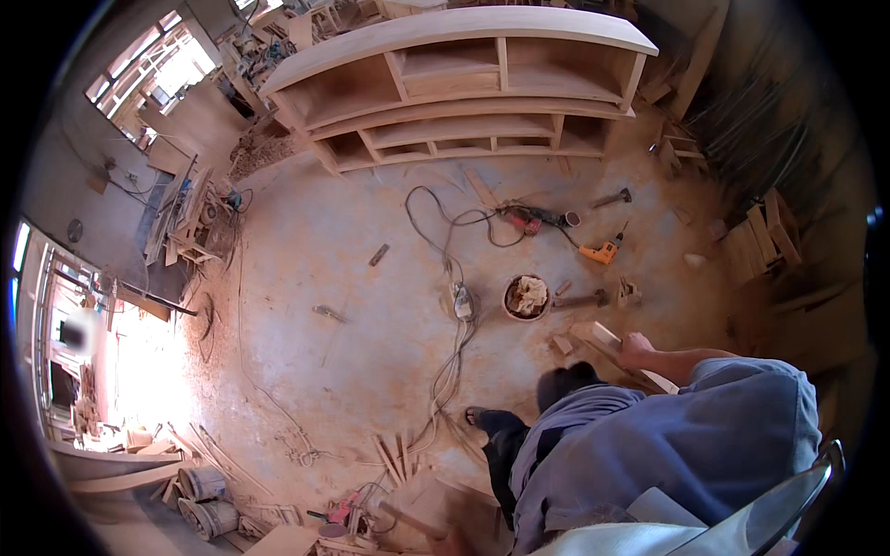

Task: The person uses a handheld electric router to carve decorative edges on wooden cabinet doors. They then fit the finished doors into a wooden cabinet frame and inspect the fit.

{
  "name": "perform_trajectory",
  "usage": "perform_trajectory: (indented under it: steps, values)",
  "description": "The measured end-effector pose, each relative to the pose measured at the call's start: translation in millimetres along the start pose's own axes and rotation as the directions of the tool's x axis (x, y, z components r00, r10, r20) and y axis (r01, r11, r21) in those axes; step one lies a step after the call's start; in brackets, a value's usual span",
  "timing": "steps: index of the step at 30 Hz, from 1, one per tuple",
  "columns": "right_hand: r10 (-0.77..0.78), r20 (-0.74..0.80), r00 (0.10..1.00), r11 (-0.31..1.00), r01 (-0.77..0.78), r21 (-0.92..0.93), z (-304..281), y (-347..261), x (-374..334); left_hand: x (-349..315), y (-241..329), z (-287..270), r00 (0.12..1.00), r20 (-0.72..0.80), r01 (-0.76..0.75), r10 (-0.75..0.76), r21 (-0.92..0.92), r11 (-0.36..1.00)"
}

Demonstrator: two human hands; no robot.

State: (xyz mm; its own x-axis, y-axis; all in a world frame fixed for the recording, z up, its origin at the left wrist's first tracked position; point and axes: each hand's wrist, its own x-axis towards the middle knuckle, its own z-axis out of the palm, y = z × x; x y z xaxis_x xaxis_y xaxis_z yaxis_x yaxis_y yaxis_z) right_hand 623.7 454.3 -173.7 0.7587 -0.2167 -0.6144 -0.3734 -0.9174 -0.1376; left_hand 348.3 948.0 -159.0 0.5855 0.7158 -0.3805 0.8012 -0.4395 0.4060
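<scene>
Wooden board [605,341] in right hand [637,351]

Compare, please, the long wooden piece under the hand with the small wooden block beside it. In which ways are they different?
The long wooden piece is much longer, while the small wooden block is short and stubby. One of the hands holds the long wooden piece and partly hides it; the small wooden block lies untouched by any hand on the floor. Both look like bare, light brown wood.

Pale tan board [608,343], orange-and-black drill [604,250], blue-grey shirt [705,422], dark trousers [504,449]
</scene>
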Motion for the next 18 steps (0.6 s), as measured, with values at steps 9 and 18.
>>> perform_trajectory:
  steps: [9,18]
  values:
    - [0.357,-0.027,0.934,0.896,-0.334,0.293,59,-213,-5,206,-25,-109,0.996,0.051,-0.068,0.068,-0.002,0.998]
    - [0.161,0.071,0.985,0.973,-0.170,0.158,104,-459,186,417,25,-135,0.995,0.048,-0.094,0.090,0.100,0.991]
